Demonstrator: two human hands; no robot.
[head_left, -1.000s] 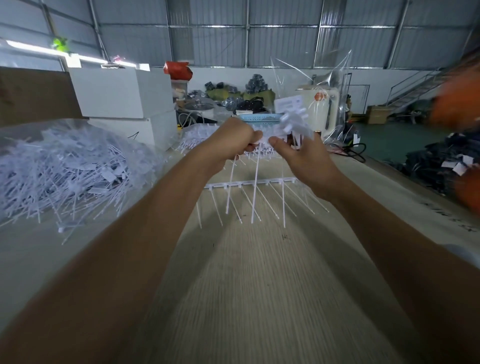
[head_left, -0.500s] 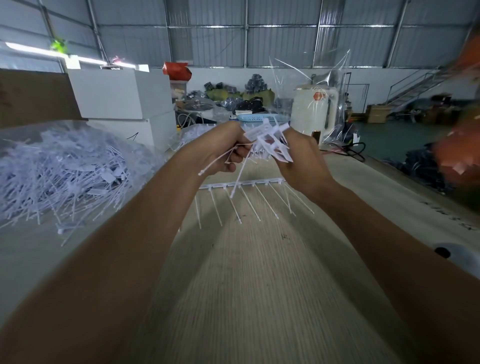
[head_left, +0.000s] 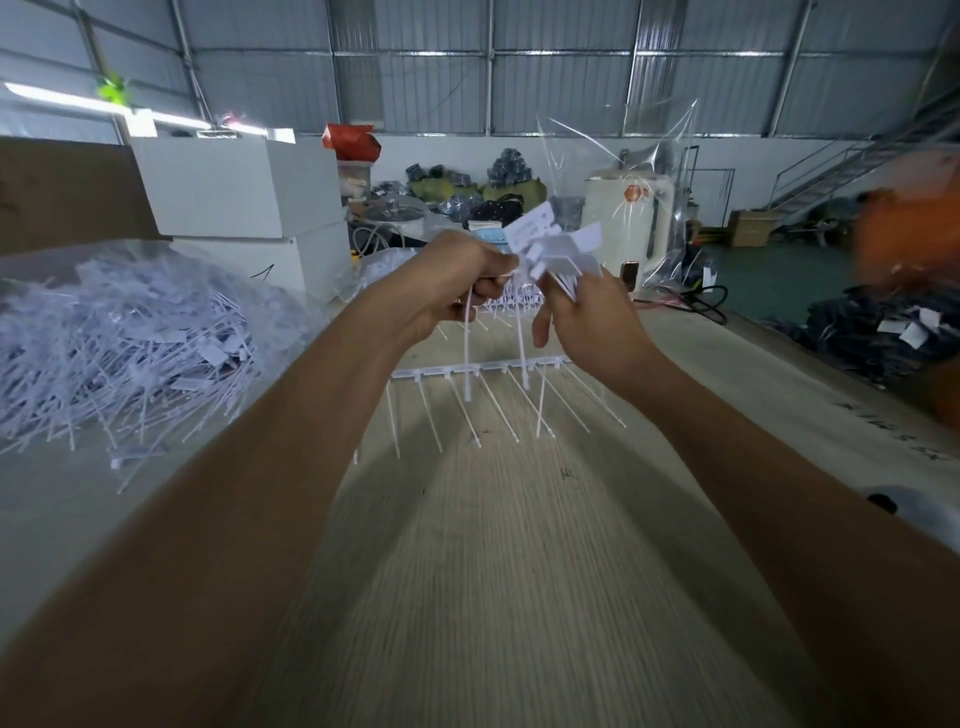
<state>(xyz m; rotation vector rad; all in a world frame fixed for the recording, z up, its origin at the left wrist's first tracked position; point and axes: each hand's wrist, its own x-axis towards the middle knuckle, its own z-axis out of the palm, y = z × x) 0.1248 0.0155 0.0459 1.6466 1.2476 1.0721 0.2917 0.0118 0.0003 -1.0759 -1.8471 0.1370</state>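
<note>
A bundle of tag ties (head_left: 563, 254) was held above the tabletop (head_left: 493, 571) at 12 o'clock, clamped in the right hand's (head_left: 592, 322) fingers; a single tie (head_left: 467, 348) was pinched in the left hand (head_left: 452, 286), seemingly to be gathered in; an unseparated strip (head_left: 457, 371) lay beneath.

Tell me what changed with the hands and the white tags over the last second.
The left hand and right hand closed together around the bunch of white tags, swinging its thin tails leftward, then eased slightly apart; the tails now hang straight down again. Both hands kept their grip on it. The tag strip on the table and the tag pile at left did not move.
</note>
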